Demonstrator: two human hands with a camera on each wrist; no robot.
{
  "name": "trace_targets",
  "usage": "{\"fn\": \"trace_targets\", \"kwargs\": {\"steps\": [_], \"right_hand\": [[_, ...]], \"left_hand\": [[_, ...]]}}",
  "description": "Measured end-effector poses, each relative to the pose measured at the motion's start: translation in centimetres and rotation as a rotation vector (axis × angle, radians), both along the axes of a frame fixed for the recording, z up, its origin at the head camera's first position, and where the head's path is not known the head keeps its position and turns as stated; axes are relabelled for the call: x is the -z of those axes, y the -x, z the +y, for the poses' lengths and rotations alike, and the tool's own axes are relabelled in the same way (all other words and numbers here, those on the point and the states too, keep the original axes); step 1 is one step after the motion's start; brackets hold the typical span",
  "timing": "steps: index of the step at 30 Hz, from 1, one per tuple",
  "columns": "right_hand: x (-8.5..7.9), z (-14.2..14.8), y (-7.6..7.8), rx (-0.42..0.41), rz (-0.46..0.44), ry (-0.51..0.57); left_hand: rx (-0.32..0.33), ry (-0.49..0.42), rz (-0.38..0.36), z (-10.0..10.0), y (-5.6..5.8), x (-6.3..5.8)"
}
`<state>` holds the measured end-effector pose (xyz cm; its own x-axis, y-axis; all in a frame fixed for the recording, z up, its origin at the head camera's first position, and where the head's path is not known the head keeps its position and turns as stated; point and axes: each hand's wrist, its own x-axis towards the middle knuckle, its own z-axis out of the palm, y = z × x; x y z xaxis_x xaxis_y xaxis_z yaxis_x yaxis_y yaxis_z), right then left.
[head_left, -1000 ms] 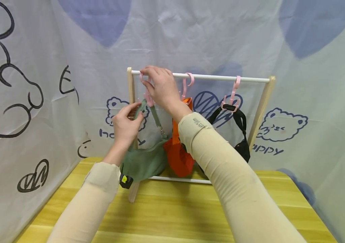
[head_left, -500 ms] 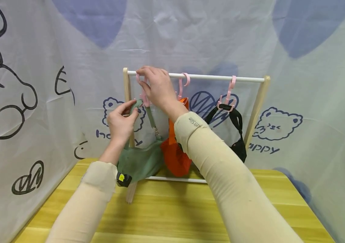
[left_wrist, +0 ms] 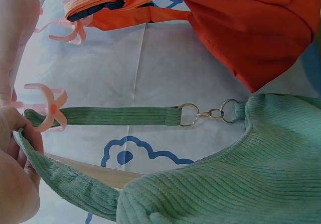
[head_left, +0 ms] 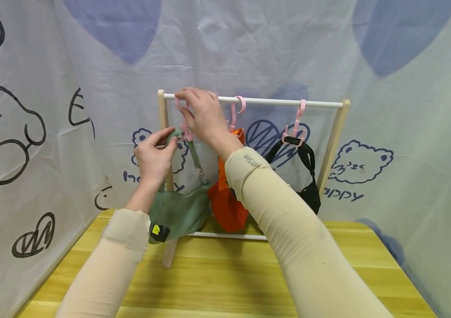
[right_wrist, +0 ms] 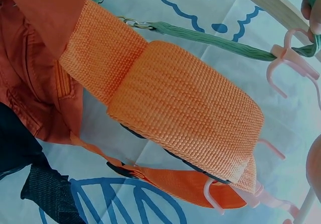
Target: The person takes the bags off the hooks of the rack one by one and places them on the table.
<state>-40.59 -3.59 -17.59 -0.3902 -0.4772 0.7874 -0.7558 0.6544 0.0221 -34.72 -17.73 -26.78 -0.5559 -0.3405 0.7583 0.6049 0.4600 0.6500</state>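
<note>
A green corduroy bag (head_left: 182, 210) hangs at the rack's left end, its strap (left_wrist: 145, 116) running through a pink hook (left_wrist: 51, 107). My left hand (head_left: 154, 159) pinches the strap's other side between thumb and fingers, just left of the hook's lower prongs. That pinched part (left_wrist: 75, 184) bends down to the bag in the left wrist view. Up at the rod, my right hand (head_left: 205, 112) grips the upper part of the same pink hook, its fingers hiding some of it. Metal rings (left_wrist: 205, 114) join the strap to the bag.
An orange bag (head_left: 229, 207) hangs from another pink hook (head_left: 234, 115) beside the green one. Farther right, a black bag (head_left: 310, 196) hangs from a third hook (head_left: 298, 119). The white rod (head_left: 273, 101) spans wooden posts on a wood-grain table (head_left: 217, 274).
The head view has shifted slightly, so the rack appears farther left. My left hand has moved a little left, still pinching the strap. The right hand keeps its grip on the hook.
</note>
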Motion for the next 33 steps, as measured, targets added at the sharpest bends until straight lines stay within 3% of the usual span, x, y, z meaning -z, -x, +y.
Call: {"fn": "trace_targets", "kwargs": {"steps": [15,33], "right_hand": [[-0.2,-0.3,0.0,-0.043,0.033,0.016],[-0.6,0.2,0.1,-0.054,-0.017,-0.009]], "left_hand": [[-0.004,-0.003,0.026,-0.8,0.3,-1.3],[0.007,0.029,-0.053,-0.8,0.6,-2.5]]}}
